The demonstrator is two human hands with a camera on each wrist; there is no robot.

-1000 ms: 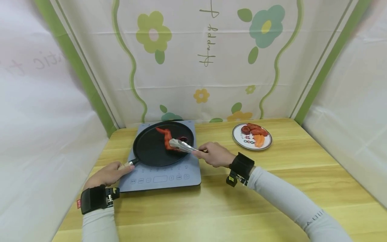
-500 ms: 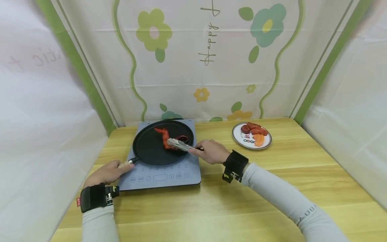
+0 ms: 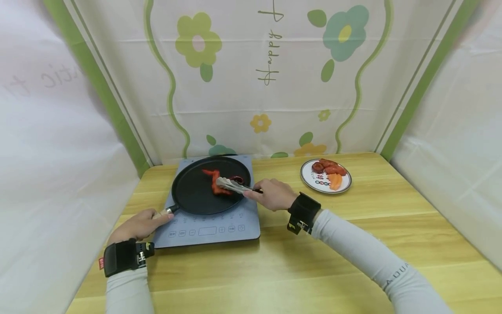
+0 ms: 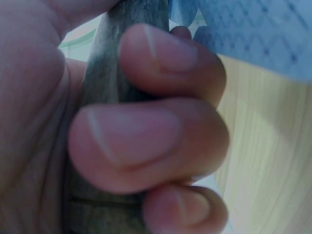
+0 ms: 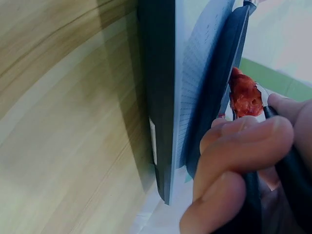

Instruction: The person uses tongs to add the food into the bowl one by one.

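Observation:
My left hand grips the pale handle of a flat black frying pan; the left wrist view shows curled fingers round it. Metal tongs with dark grips are in my right hand, whose fingers curl round the grips in the right wrist view. At their scalloped tips, over the pan, is a red chicken wing, partly covered by the tongs. I cannot tell whether it touches the pan. A small dark red ring-shaped piece lies behind the tongs.
Under the pan is a grey-blue induction cooktop with touch buttons along its front. A white plate at the back right holds red pieces and orange slices. The wooden table stands between white flowered cloth walls.
My right hand and the tongs have shifted slightly left and away from me over the last second. The wing has moved slightly with the tongs. My left hand stays on the handle.

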